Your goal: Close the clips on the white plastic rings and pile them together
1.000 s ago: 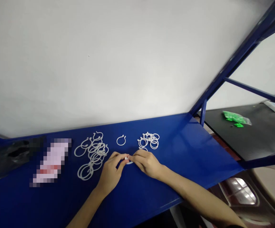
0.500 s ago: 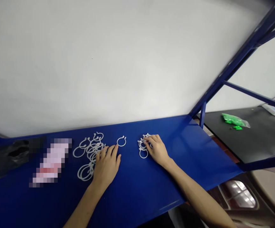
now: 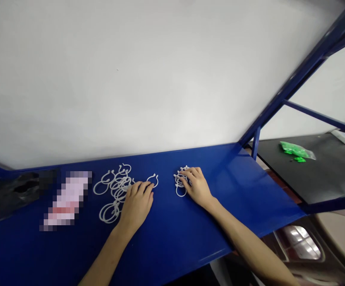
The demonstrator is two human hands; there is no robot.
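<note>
My left hand [image 3: 136, 204] lies flat on the blue shelf [image 3: 172, 238], fingers stretched out, its fingertips touching a single open white ring [image 3: 152, 180]. A loose heap of white plastic rings [image 3: 114, 190] lies just to its left. My right hand [image 3: 196, 186] rests palm down on a smaller pile of closed white rings [image 3: 180, 183], fingers spread over them and covering part of the pile.
A blurred pink and white packet [image 3: 66, 198] and a black bag [image 3: 8, 194] lie at the left. A white wall stands behind the shelf. Blue frame bars [image 3: 294, 83] rise on the right beside a black table [image 3: 318, 167] with a green bag [image 3: 297, 150].
My hands were together pinching one ring a second ago. They parted: the right went to the right pile, the left slid toward the single ring, now touching it.
</note>
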